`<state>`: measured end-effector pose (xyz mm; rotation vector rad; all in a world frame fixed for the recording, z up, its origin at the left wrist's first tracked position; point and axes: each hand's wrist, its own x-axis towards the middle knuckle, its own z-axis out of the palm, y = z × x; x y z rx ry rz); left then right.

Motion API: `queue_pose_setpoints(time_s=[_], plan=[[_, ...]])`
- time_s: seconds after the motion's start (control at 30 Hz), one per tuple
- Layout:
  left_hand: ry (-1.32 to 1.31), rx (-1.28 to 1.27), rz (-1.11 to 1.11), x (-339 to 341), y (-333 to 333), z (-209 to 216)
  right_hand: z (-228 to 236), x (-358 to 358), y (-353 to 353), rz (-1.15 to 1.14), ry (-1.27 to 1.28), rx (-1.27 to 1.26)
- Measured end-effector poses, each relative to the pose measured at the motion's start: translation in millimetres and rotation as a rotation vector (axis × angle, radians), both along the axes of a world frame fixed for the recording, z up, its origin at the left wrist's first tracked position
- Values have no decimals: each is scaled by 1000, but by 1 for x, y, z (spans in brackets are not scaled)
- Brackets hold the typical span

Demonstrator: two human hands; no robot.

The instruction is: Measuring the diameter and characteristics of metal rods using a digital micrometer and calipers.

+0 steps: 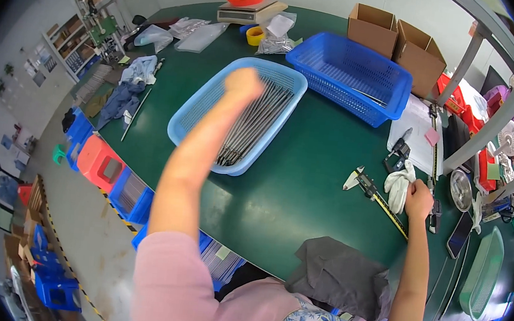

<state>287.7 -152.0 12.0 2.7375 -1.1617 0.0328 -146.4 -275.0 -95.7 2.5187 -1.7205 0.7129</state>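
Observation:
My left hand point(244, 83), smeared by motion, is over the far part of a light blue basket point(189, 106). Its fingers cannot be made out. A bundle of long thin metal rods point(257, 123) lies lengthwise in that basket, partly behind my hand and forearm. At the right, my right hand point(419, 201) is closed at the edge of a white glove point(398, 188), its fingers pinching the cloth. A caliper point(377, 199) lies just left of the glove, and a black micrometer-like tool point(399, 150) rests behind it.
An empty-looking dark blue basket point(345, 76) stands beyond, with cardboard boxes point(420, 55) behind it. A grey cloth point(339, 273) lies at the near edge. On the right are a phone point(459, 234), a metal bowl point(460, 189), a green basket point(482, 275) and a metal frame post point(488, 133).

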Motion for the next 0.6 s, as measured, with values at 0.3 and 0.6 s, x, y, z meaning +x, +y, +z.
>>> queue_pose_setpoints(time_s=[0.3, 0.6], plan=[[375, -5, 93, 64, 67, -59, 1, -4, 2, -39, 30, -33], [633, -36, 142, 103, 52, -80, 0, 1, -1, -35, 32, -12]])
